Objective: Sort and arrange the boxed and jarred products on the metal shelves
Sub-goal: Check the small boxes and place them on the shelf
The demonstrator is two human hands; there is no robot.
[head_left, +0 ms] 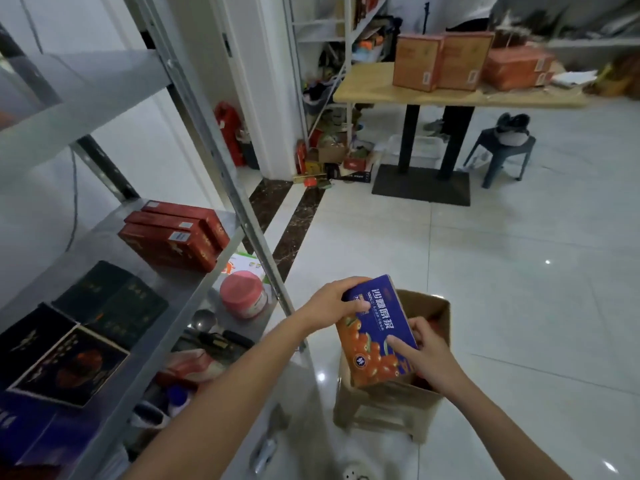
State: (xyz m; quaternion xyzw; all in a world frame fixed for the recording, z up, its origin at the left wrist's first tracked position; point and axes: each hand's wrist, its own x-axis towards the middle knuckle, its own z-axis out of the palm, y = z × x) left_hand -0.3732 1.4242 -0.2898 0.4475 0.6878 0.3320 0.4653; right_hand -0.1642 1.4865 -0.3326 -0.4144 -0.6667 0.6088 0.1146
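Holding blue-and-orange box above open carton, left hand, right hand

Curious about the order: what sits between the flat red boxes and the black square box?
In the head view, dark green flat boxes lie between them on the grey metal shelf.

shelf post blocks, floor rm free

A wooden-topped table and grey stool stand on glossy white floor tiles.
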